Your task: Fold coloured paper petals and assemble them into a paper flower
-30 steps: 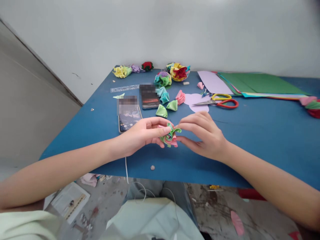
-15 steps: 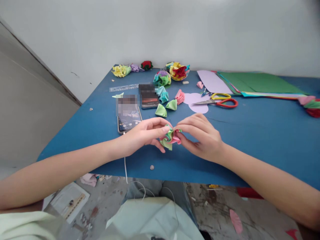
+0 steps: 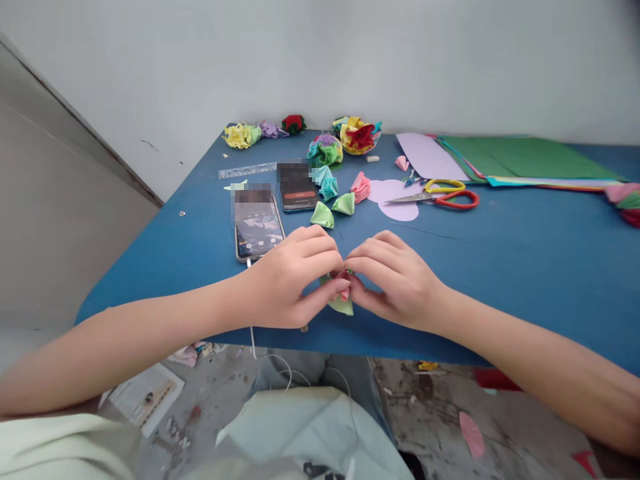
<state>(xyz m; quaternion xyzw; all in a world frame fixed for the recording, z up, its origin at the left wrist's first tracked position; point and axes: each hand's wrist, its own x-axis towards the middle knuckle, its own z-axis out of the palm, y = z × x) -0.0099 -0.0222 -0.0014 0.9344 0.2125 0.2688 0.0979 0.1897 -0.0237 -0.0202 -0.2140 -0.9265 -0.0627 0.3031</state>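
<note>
Left hand (image 3: 285, 280), right hand (image 3: 397, 280) pinch folded paper flower (image 3: 342, 305) over blue table (image 3: 500, 267); phone (image 3: 257, 227) beside.

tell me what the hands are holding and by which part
One small folded green-and-pink paper flower: the left hand pinches its left side, the right hand its right side. Fingers hide most of it.

the blue tabletop (image 3: 525, 253) carries two dark smartphones (image 3: 257, 227), red-and-yellow-handled scissors (image 3: 440, 195), folded coloured paper flowers (image 3: 357, 135), a clear plastic ruler (image 3: 247, 171) and green paper sheets (image 3: 525, 160).

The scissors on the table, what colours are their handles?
The scissors have one yellow handle and one red; the head view shows them.
</note>
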